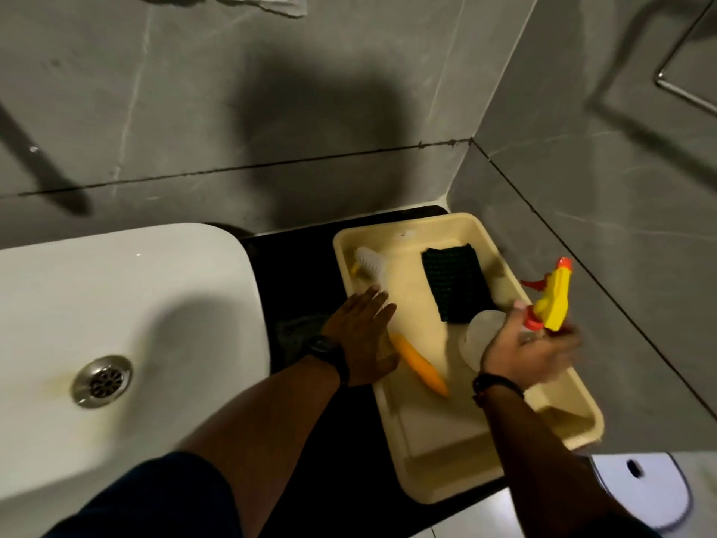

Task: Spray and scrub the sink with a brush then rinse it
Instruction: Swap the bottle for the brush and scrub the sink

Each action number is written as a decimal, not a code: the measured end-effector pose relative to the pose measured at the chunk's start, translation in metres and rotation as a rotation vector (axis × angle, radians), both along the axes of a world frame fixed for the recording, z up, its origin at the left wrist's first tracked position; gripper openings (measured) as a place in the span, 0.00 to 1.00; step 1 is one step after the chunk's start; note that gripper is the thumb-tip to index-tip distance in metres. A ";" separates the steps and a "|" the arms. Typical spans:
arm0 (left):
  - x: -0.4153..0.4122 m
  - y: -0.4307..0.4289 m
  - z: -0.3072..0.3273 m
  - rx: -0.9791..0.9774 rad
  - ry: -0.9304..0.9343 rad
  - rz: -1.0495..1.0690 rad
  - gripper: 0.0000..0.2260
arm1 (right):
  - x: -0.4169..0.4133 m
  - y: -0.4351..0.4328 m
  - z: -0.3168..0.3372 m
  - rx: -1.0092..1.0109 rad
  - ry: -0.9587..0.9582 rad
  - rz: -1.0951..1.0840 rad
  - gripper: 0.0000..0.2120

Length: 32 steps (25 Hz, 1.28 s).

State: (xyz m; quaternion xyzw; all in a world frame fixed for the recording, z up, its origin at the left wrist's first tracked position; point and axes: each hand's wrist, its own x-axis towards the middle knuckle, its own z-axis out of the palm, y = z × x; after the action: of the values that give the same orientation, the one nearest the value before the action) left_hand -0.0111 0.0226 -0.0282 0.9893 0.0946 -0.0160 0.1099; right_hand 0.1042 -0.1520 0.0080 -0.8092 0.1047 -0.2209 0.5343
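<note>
The sink (116, 304) looks dry, with a yellowish stain near the drain (101, 380), so I judge the task is at its very beginning: no spraying, no scrubbing and no rinsing is visible yet. The right hand (523, 351) holds the spray bottle (553, 300) over the tray (438, 467); its fingers (518, 306) are closed around the neck below the yellow head, though motion blur hides the exact grip. The left hand (359, 332) is open and flat, its fingers (378, 300) spread just over the brush (417, 361), which lies in the tray; I cannot tell if they touch it. A dark sponge (454, 283) lies beyond the fingers of both hands. All steps are left to do.
</note>
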 end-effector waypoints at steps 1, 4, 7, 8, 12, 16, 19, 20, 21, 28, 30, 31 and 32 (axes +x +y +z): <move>0.000 0.000 -0.003 0.012 0.005 -0.006 0.37 | -0.015 0.003 -0.006 -0.077 0.023 -0.096 0.29; 0.001 0.001 -0.006 0.024 0.024 -0.026 0.36 | -0.052 0.016 -0.020 -0.276 0.088 0.071 0.19; 0.004 0.002 -0.003 0.029 0.075 -0.047 0.36 | -0.058 0.022 -0.037 -0.776 0.233 0.617 0.22; 0.005 0.002 -0.001 0.030 0.090 -0.052 0.35 | -0.053 0.024 -0.041 -0.966 0.262 0.770 0.25; 0.005 0.009 0.017 -0.029 0.091 -0.033 0.36 | -0.036 0.032 -0.046 -1.181 0.337 0.948 0.24; -0.019 0.045 0.060 -0.068 -0.125 0.047 0.39 | -0.032 0.027 -0.024 -0.935 0.485 0.938 0.15; -0.070 0.086 0.086 -0.050 -0.217 0.136 0.38 | -0.042 0.037 0.016 -0.643 0.586 0.729 0.17; -0.096 0.100 0.092 -0.027 -0.239 0.171 0.37 | -0.050 0.046 0.032 -0.531 0.575 0.692 0.20; -0.125 0.115 0.097 0.004 -0.249 0.211 0.37 | -0.061 0.057 0.048 -0.419 0.536 0.683 0.23; -0.364 0.202 0.101 0.157 -0.206 0.778 0.40 | -0.196 0.172 0.117 -0.599 0.642 1.240 0.26; -0.418 0.216 0.095 0.164 -0.146 0.935 0.44 | -0.242 0.203 0.116 -0.783 0.713 1.344 0.26; -0.435 0.220 0.089 0.125 -0.109 0.984 0.45 | -0.262 0.216 0.114 -0.852 0.730 1.367 0.25; -0.446 0.223 0.083 0.079 -0.073 1.001 0.46 | -0.280 0.227 0.112 -0.895 0.747 1.379 0.25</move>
State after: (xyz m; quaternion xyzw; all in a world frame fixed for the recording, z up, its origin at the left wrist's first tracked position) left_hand -0.4568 0.2452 0.0549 0.8261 0.5539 0.0769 0.0697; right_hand -0.1756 0.0753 0.1196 -0.8435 -0.3327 0.4058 0.1145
